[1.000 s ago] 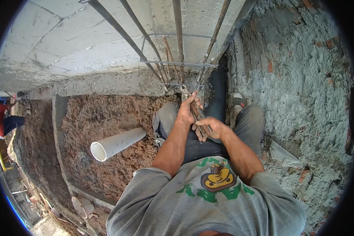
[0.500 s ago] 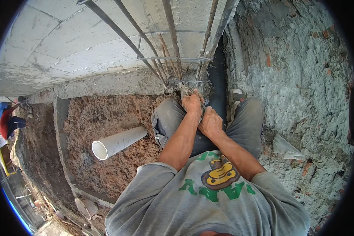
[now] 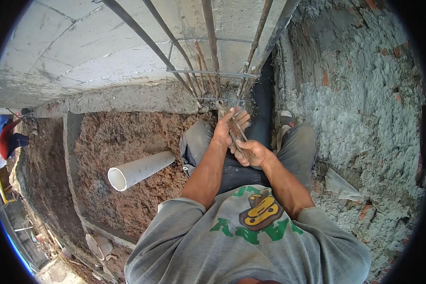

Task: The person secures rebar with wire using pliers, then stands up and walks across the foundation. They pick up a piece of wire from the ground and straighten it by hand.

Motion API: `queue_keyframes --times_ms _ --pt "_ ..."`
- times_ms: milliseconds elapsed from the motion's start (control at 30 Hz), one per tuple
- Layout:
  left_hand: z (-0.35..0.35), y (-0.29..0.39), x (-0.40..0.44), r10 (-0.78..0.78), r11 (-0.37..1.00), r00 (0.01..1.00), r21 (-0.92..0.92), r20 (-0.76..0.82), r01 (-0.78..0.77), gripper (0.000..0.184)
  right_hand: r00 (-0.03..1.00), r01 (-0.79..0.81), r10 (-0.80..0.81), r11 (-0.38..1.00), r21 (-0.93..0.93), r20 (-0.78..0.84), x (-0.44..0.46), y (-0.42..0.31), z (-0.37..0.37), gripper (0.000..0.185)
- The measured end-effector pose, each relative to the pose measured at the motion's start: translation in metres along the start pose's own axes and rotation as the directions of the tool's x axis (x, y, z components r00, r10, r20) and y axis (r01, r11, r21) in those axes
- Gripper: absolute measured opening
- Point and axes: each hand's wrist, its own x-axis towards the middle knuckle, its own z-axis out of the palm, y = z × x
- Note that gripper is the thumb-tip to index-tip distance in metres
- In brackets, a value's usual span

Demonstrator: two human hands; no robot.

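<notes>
Both hands are between my knees, just below the foot of a cage of steel bars [image 3: 210, 42]. A thin metal tool [image 3: 236, 128] slants between them, its upper end close to the lowest wire tie [image 3: 220, 100]. My left hand [image 3: 226, 127] is closed around the tool's upper part. Lower and to the right, my right hand [image 3: 252, 154] is closed on its lower end, with the thumb on top. The tool's exact shape is partly hidden by the fingers.
A white pipe [image 3: 141, 169] lies on the brown soil [image 3: 123, 137] at the left. A black pipe [image 3: 262, 104] runs beside the rough wall [image 3: 364, 109]. At far left is another person in red [image 3: 5, 138]. A clear plastic scrap [image 3: 341, 185] lies at the right.
Half a second ago both hands were turned palms down; now they are rolled over, with the tool showing between them. The right hand is slightly lower.
</notes>
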Motion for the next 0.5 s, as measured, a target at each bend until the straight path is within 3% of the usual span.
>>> queue_keyframes --times_ms 67,100,133,167,200,233,267,300,333,367,400,433,467,500 --pt "-0.007 -0.003 0.007 -0.034 0.997 0.998 -0.067 -0.052 0.03 0.025 0.997 0.005 0.001 0.997 -0.078 0.071 -0.001 0.001 -0.003 0.041" --pt "-0.024 -0.007 0.021 -0.046 0.996 0.999 -0.078 0.017 0.047 0.023 0.997 0.01 -0.004 0.997 -0.08 0.072 -0.003 -0.002 0.001 0.041" --pt "-0.018 -0.003 0.02 -0.057 0.994 0.995 -0.086 0.087 0.064 0.023 0.995 -0.014 -0.011 0.969 -0.246 -0.102 -0.007 -0.006 0.011 0.042" --pt "-0.007 -0.006 0.021 -0.034 0.999 0.987 0.007 -0.156 0.035 0.026 0.962 -0.07 -0.043 0.916 -0.396 -0.27 -0.011 -0.009 0.022 0.044" --pt "-0.005 -0.011 0.024 -0.033 0.999 0.987 0.007 -0.16 0.035 0.026 0.902 -0.155 -0.096 0.839 -0.521 -0.422 -0.013 -0.008 0.027 0.048" --pt "-0.003 -0.017 0.027 0.065 0.987 0.959 0.162 -0.274 -0.02 0.026 0.843 -0.288 -0.175 0.652 -0.701 -0.509 -0.006 0.0 0.017 0.047" --pt "0.0 -0.022 0.032 0.178 0.945 0.914 0.322 -0.364 -0.056 0.025 0.843 -0.287 -0.175 0.653 -0.701 -0.508 0.003 0.013 0.005 0.047" --pt "0.003 -0.026 0.036 0.22 0.939 0.875 0.336 -0.432 -0.07 0.025 0.69 -0.384 -0.541 0.289 -0.877 -0.48 0.011 0.032 -0.004 0.046" --pt "0.005 -0.027 0.038 0.22 0.938 0.877 0.34 -0.427 -0.07 0.025 0.516 -0.55 -0.819 -0.09 -0.83 -0.253 0.017 0.04 -0.007 0.045" --pt "0.006 -0.028 0.039 0.262 0.896 0.856 0.441 -0.445 -0.044 0.023 0.45 -0.538 -0.857 -0.035 -0.842 -0.252 0.022 0.041 -0.013 0.04" --pt "0.006 -0.03 0.039 0.304 0.846 0.833 0.534 -0.462 -0.013 0.022 0.451 -0.539 -0.856 -0.035 -0.841 -0.253 0.015 0.03 -0.005 0.04" --pt "0.01 -0.027 0.03 0.307 0.846 0.832 0.533 -0.463 -0.015 0.022 0.602 -0.378 -0.587 0.387 -0.841 -0.541 0.006 0.008 0.012 0.036" --pt "0.017 -0.021 0.012 0.331 0.862 0.864 0.493 -0.378 -0.115 0.021 0.762 -0.283 -0.201 0.753 -0.595 -0.616 0.001 -0.005 0.02 0.034" --pt "0.019 -0.016 -0.001 0.359 0.872 0.886 0.443 -0.293 -0.207 0.019 0.9 -0.09 -0.038 0.958 -0.271 -0.433 -0.007 -0.008 0.012 0.033"
